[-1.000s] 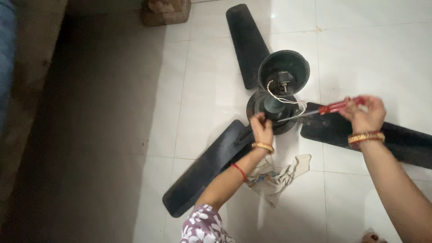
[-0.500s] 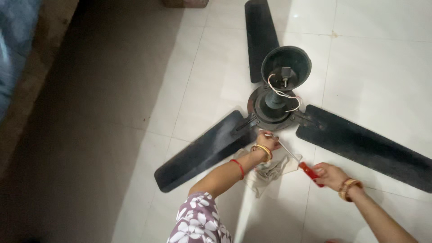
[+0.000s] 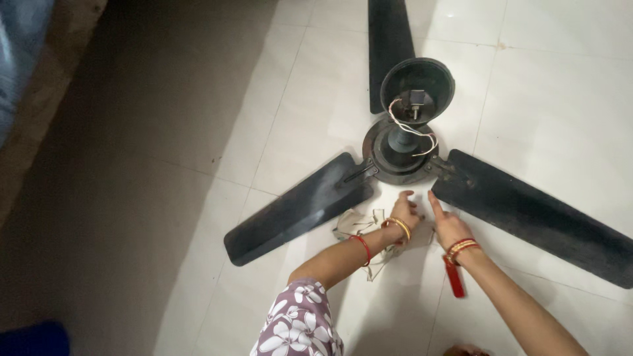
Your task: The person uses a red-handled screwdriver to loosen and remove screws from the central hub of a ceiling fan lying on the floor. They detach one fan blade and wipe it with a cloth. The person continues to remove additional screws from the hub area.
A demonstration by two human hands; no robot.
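— Where is the ceiling fan (image 3: 402, 148), and what are the hands doing beside it?

— It lies on the white tiled floor (image 3: 547, 86), motor hub up, three dark blades spread out. Both hands sit just below the hub, between the lower-left blade and the right blade. The left hand (image 3: 407, 212) rests on a crumpled pale cloth (image 3: 359, 227), fingers loosely bent, gripping nothing that I can see. The right hand (image 3: 448, 223) is beside it with its forefinger stretched toward the hub and the other fingers curled; it holds nothing.

— What has changed since half a second ago?

— The right hand then gripped the red-handled screwdriver (image 3: 454, 280), with the left hand pinching its shaft. Now the tool lies on the floor under the right wrist, let go. A second ago its tip was up at the hub.

— How are the arms posed?

— Both reach forward from the bottom edge, nearly parallel, bangles at each wrist, a red thread on the left forearm.

— Anything hard to make out?

— The wrist covers the screwdriver's shaft; only the handle shows. The top blade and the right blade are cut off by the frame. Loose wires (image 3: 412, 128) curl from the hub into the upturned cup (image 3: 417, 82) above it; their ends are unclear. Left of the fan the floor falls into dark shadow.
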